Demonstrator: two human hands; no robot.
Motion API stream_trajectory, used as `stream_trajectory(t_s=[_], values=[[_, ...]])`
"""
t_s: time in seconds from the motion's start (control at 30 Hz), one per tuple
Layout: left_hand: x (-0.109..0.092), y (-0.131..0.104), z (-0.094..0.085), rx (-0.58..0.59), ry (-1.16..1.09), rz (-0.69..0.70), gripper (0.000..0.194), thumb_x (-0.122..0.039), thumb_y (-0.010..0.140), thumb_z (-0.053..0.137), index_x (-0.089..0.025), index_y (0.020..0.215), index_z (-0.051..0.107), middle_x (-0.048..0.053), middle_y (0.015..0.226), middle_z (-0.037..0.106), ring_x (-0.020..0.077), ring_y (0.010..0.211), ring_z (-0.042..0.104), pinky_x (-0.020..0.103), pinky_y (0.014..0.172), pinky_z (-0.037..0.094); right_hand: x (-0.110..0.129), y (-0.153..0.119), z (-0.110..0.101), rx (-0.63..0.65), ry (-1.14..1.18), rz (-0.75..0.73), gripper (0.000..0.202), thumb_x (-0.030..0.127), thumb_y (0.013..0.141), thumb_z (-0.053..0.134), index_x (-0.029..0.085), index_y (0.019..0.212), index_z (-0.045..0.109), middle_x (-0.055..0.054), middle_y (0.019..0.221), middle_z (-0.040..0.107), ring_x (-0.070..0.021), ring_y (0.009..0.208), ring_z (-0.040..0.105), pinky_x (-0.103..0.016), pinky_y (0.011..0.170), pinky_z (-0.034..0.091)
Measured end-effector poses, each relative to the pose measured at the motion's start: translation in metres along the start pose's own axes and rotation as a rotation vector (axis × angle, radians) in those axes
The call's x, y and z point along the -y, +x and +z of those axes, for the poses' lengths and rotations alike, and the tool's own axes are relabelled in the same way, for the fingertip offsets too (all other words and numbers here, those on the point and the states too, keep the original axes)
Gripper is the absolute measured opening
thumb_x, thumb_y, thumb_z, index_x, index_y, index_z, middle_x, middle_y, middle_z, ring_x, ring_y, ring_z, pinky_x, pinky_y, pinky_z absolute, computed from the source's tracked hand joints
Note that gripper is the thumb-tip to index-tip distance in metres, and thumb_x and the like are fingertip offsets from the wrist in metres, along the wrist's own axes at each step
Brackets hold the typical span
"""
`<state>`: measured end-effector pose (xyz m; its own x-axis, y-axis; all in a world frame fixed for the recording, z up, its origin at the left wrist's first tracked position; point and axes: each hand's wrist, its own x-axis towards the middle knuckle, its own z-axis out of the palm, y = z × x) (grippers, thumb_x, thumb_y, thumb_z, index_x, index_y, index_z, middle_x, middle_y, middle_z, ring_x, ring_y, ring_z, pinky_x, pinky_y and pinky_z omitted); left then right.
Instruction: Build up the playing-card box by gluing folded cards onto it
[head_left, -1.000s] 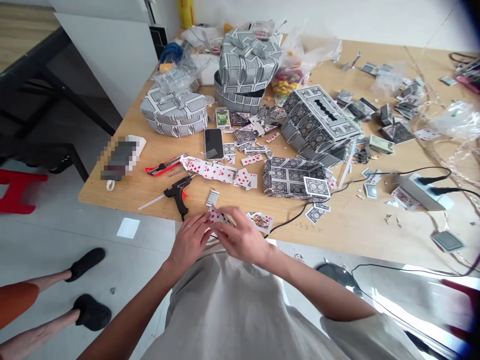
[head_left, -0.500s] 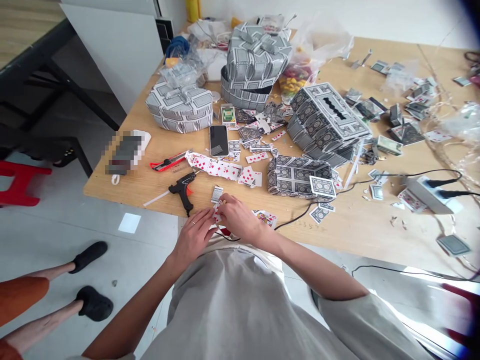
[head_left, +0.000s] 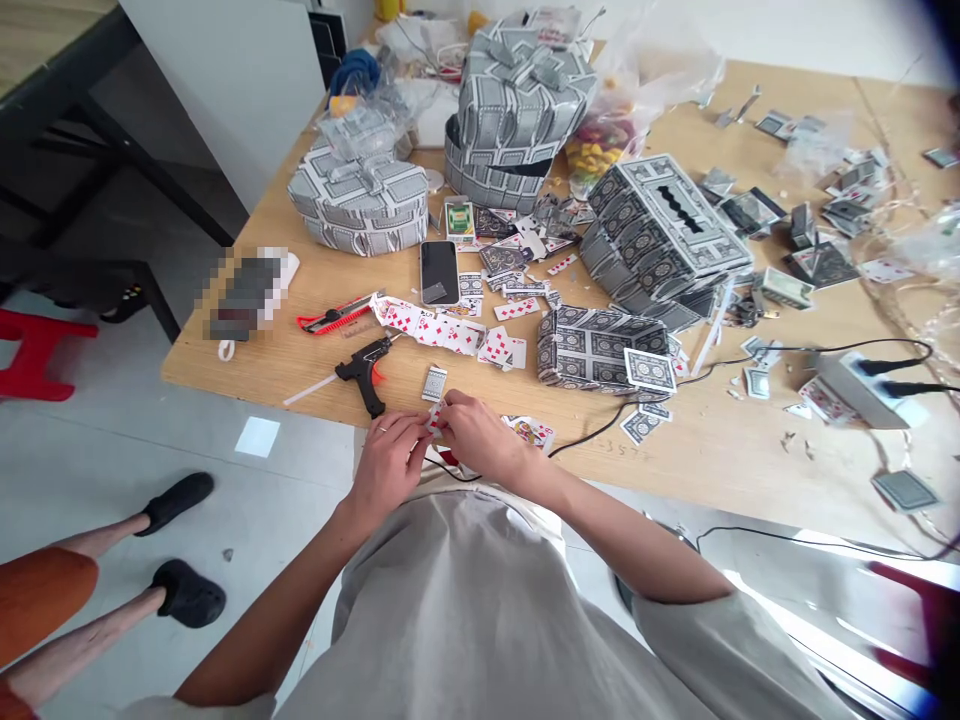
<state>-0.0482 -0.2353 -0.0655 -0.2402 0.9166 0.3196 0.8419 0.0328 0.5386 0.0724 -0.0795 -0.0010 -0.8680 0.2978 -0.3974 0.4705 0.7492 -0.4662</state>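
Observation:
At the table's front edge, my left hand and my right hand meet over a small playing card. Both hands have their fingers closed on it, and they cover most of it. Just beyond them lies a small folded card with a patterned back. A black glue gun rests left of my fingers, its white stick pointing left. Past it is a red utility knife. A strip of joined cards stretches behind my hands. Face cards lie beside my right wrist.
An open card-woven tray and a card-woven tissue box stand to the right. Card-woven lidded boxes sit at the back left. A phone lies mid-table. A black cable runs to a power strip. Another person's legs are at left.
The view has shifted slightly. My hands stay together on the card, with the fingers moved only a little; the folded card beyond them shows more fully.

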Motion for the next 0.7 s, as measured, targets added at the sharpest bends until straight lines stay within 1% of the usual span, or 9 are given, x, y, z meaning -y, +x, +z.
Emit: stream_trajectory(t_s=[0.07, 0.13, 0.2, 0.3, 0.37, 0.43, 0.5, 0.53, 0.7], values=[[-0.003, 0.004, 0.0, 0.023, 0.007, -0.047, 0.009, -0.014, 0.101, 0.065, -0.021, 0.096, 0.068, 0.006, 0.108, 0.08, 0.0273, 0.103, 0.07, 0.046, 0.094, 0.054, 0.0, 0.0, -0.001, 0.001, -0.014, -0.006, 0.021, 0.021, 0.106, 0.061, 0.012, 0.097, 0.077, -0.012, 0.111, 0.07, -0.0184, 0.083, 0.07, -0.028, 0.072, 0.044], [-0.005, 0.007, 0.0, 0.034, 0.01, -0.082, 0.009, -0.013, 0.1, 0.065, -0.021, 0.095, 0.066, 0.006, 0.104, 0.078, 0.0271, 0.097, 0.068, 0.045, 0.091, 0.053, -0.001, -0.001, -0.002, 0.001, -0.022, -0.009, 0.02, 0.022, 0.105, 0.061, 0.011, 0.098, 0.077, -0.012, 0.111, 0.07, -0.0193, 0.084, 0.07, -0.029, 0.071, 0.044], [-0.007, 0.009, 0.0, 0.032, 0.002, -0.106, 0.01, -0.012, 0.099, 0.064, -0.021, 0.096, 0.065, 0.006, 0.101, 0.077, 0.027, 0.094, 0.066, 0.044, 0.089, 0.053, 0.0, 0.0, -0.003, -0.006, -0.024, -0.013, 0.019, 0.02, 0.104, 0.06, 0.011, 0.1, 0.077, -0.013, 0.111, 0.071, -0.0197, 0.085, 0.071, -0.028, 0.071, 0.044], [-0.01, 0.01, 0.001, 0.032, -0.016, -0.139, 0.013, -0.01, 0.099, 0.061, -0.021, 0.094, 0.063, 0.007, 0.099, 0.075, 0.0272, 0.093, 0.065, 0.042, 0.086, 0.053, 0.001, 0.0, -0.005, 0.011, -0.042, -0.007, 0.02, 0.012, 0.102, 0.057, 0.011, 0.102, 0.078, -0.013, 0.113, 0.071, -0.0198, 0.086, 0.071, -0.028, 0.071, 0.045], [-0.012, 0.01, 0.001, 0.036, -0.018, -0.163, 0.014, -0.009, 0.098, 0.06, -0.022, 0.092, 0.063, 0.007, 0.099, 0.074, 0.0273, 0.093, 0.064, 0.042, 0.085, 0.053, 0.002, 0.0, -0.005, 0.02, -0.051, -0.001, 0.021, 0.012, 0.101, 0.057, 0.011, 0.103, 0.078, -0.013, 0.114, 0.072, -0.0204, 0.088, 0.072, -0.028, 0.073, 0.046], [-0.012, 0.009, 0.001, 0.04, -0.02, -0.182, 0.016, -0.007, 0.096, 0.06, -0.022, 0.091, 0.062, 0.008, 0.098, 0.074, 0.0276, 0.094, 0.064, 0.042, 0.085, 0.054, 0.002, 0.001, -0.004, 0.012, -0.043, -0.001, 0.021, 0.02, 0.105, 0.059, 0.012, 0.104, 0.078, -0.013, 0.114, 0.072, -0.0214, 0.092, 0.072, -0.028, 0.075, 0.047], [-0.012, 0.008, 0.002, 0.038, -0.03, -0.193, 0.017, -0.006, 0.095, 0.061, -0.022, 0.092, 0.062, 0.008, 0.099, 0.075, 0.0277, 0.095, 0.065, 0.042, 0.086, 0.054, 0.002, 0.003, -0.002, 0.003, -0.029, 0.008, 0.025, 0.031, 0.107, 0.062, 0.012, 0.105, 0.078, -0.013, 0.114, 0.071, -0.0221, 0.094, 0.073, -0.028, 0.076, 0.048], [-0.011, 0.008, 0.002, 0.034, -0.039, -0.194, 0.017, -0.005, 0.094, 0.061, -0.022, 0.092, 0.062, 0.007, 0.1, 0.075, 0.0276, 0.096, 0.066, 0.041, 0.086, 0.054, 0.001, 0.004, 0.0, 0.003, -0.026, 0.015, 0.027, 0.034, 0.107, 0.063, 0.012, 0.106, 0.078, -0.012, 0.115, 0.071, -0.0222, 0.094, 0.073, -0.028, 0.076, 0.048], [-0.009, 0.006, 0.005, -0.002, -0.071, -0.198, 0.016, -0.007, 0.097, 0.062, -0.023, 0.096, 0.064, 0.006, 0.103, 0.076, 0.026, 0.097, 0.068, 0.039, 0.087, 0.054, 0.0, 0.009, 0.004, 0.006, -0.037, 0.022, 0.027, 0.034, 0.109, 0.061, 0.013, 0.105, 0.078, -0.012, 0.114, 0.071, -0.0216, 0.093, 0.072, -0.028, 0.075, 0.048]])
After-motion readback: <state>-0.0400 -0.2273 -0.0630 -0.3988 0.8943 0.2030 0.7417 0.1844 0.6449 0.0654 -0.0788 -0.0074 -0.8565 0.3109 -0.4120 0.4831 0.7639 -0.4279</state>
